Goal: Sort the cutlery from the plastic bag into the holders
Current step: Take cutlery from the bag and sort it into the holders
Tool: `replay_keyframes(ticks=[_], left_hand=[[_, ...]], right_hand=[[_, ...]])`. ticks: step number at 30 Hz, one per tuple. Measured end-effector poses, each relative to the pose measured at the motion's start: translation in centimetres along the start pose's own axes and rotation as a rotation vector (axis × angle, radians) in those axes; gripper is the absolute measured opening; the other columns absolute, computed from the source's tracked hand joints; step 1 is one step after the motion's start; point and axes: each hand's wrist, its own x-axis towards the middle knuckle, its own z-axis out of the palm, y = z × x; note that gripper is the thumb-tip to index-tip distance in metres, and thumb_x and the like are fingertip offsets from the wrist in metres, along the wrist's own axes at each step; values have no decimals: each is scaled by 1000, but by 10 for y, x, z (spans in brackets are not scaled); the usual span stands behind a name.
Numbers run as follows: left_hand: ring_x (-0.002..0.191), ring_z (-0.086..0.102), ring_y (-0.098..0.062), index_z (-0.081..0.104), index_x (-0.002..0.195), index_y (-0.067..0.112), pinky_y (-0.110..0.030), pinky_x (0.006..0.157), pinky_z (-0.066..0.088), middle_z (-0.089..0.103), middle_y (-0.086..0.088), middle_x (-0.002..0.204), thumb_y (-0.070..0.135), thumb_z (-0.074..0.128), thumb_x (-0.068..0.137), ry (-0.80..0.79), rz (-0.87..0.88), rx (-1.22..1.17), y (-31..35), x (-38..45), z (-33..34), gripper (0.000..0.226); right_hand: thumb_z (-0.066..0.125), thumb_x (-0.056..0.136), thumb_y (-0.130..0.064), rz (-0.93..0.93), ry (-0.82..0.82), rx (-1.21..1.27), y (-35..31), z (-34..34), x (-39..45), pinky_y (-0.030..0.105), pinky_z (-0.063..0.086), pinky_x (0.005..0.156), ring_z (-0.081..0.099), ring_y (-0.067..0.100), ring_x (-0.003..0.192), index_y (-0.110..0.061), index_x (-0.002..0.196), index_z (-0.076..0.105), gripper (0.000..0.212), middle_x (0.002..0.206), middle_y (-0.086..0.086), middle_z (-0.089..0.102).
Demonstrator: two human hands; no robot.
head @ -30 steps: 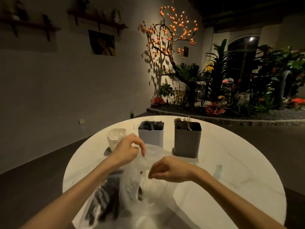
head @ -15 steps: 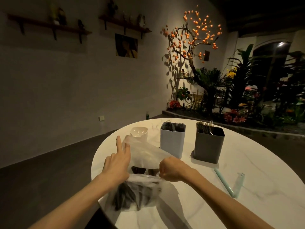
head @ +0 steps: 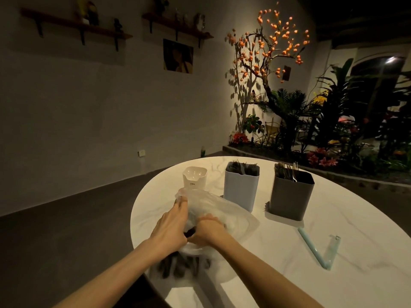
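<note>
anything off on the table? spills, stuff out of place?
No spills. One oddity: a pale blue stick and a clear bent piece lie loose on the table, right of the grey holder, apart from the plastic bag. What they are is unclear.

Round white marble table (head: 347,218) lower centre-right. Pale blue clip strip (head: 312,248) lying lower right. Two wall shelves (head: 75,25) upper left, picture (head: 178,56) below. Orange-fruited tree (head: 266,63), dark plants (head: 347,121) right.
</note>
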Motion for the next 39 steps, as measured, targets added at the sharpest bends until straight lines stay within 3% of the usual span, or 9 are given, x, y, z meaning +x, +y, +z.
replay_keyframes(ticks=[5, 11, 16, 20, 22, 25, 32, 36, 39], left_hand=[[99, 60, -30, 2, 155, 11, -31, 66, 37, 39, -9, 148, 8, 61, 82, 1, -18, -11, 0, -4, -4, 94], [111, 62, -32, -4, 155, 16, -43, 87, 48, 32, -7, 157, 37, 68, 85, -18, -68, 42, 0, 0, 4, 103], [120, 55, -33, -23, 156, 19, -41, 92, 48, 19, -8, 164, 9, 71, 82, -193, -62, 60, -2, -6, 6, 120], [136, 42, -32, -25, 155, 16, -41, 105, 40, 25, -10, 160, 7, 73, 81, -291, -58, 127, 0, -9, 6, 123], [136, 40, -32, -24, 155, 13, -42, 104, 39, 30, -11, 155, 10, 73, 81, -266, -52, 142, 2, -10, 4, 122], [131, 43, -31, -23, 155, 12, -42, 101, 41, 31, -11, 154, 14, 73, 82, -215, -53, 130, 3, -9, 1, 121], [114, 58, -29, -24, 155, 17, -39, 86, 51, 24, -9, 162, 23, 78, 77, -126, -33, 58, -1, -5, 3, 128], [115, 58, -31, -26, 154, 18, -38, 85, 51, 7, -7, 167, 26, 79, 77, -84, -5, 38, -2, -1, -1, 130], [123, 54, -31, -20, 156, 22, -33, 87, 52, -14, 1, 167, 24, 80, 77, 39, 153, 7, 9, -2, -6, 127]], right_hand=[[76, 80, -44, 64, -3, 139, 8, -6, 4, 38, 48, 103, 56, 27, 116, -13, 133, 54, 66, 124, 11, 59], [67, 86, -41, 23, -16, 41, 1, -6, -8, 42, 45, 106, 55, 30, 122, -8, 137, 49, 64, 131, 14, 56], [58, 98, -29, -31, -66, 82, 1, -17, -16, 37, 44, 108, 56, 29, 125, -7, 138, 52, 46, 134, 14, 59], [59, 95, -50, -51, -8, 93, 5, -19, -19, 43, 40, 111, 53, 29, 126, -15, 138, 50, 57, 138, 11, 56], [62, 88, -60, -25, -32, 49, 4, -13, -16, 44, 40, 111, 52, 30, 128, -18, 141, 47, 69, 139, 11, 55], [62, 89, -57, -52, -80, 23, -1, -11, -18, 42, 36, 112, 46, 30, 134, -13, 147, 42, 76, 147, 13, 48], [56, 97, -33, -56, -153, 30, 1, -5, -17, 39, 39, 110, 50, 30, 128, -6, 138, 53, 49, 137, 13, 56], [57, 98, -28, -63, -210, -14, 2, -30, -18, 37, 42, 103, 56, 29, 116, -4, 134, 57, 44, 134, 14, 60], [53, 100, -17, -58, -218, -14, 3, -49, -18, 37, 41, 104, 53, 32, 126, 0, 139, 50, 42, 140, 16, 53]])
